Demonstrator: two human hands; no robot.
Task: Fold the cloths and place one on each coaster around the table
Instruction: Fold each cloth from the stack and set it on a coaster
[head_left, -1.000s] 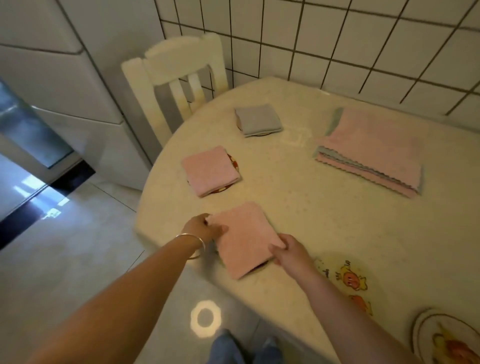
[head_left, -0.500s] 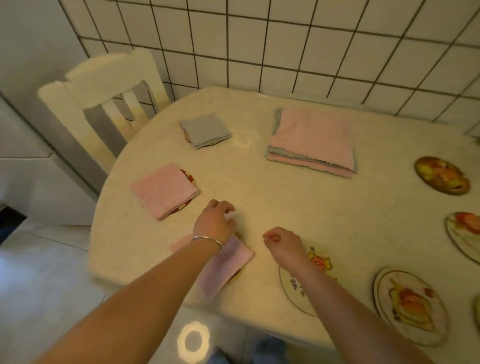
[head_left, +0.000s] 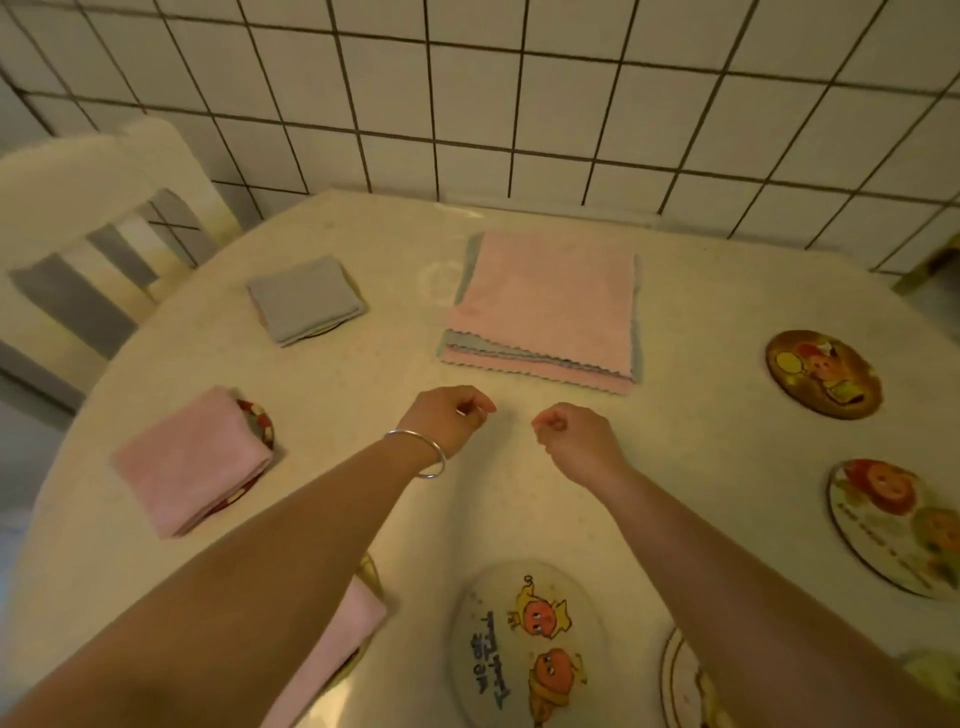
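A stack of unfolded pink and grey cloths (head_left: 545, 306) lies at the table's far middle. My left hand (head_left: 447, 418) and my right hand (head_left: 574, 436) hover just in front of it, fingers curled, holding nothing. A folded grey cloth (head_left: 306, 299) covers a coaster at the far left. A folded pink cloth (head_left: 192, 462) sits on a coaster (head_left: 257, 423) at the left. Another folded pink cloth (head_left: 337, 649) lies on a coaster under my left forearm, partly hidden. Bare cartoon coasters lie near me (head_left: 530, 644), at the right (head_left: 823, 374) and lower right (head_left: 898, 525).
The cream table (head_left: 701, 415) stands against a white tiled wall (head_left: 519, 104). A white chair (head_left: 104, 228) stands at the far left. Another coaster (head_left: 685, 680) shows under my right forearm at the bottom edge.
Both hands let go of the folded pink cloth on the near-left coaster and moved forward toward the stack. My view swung right, and more coasters came into sight.
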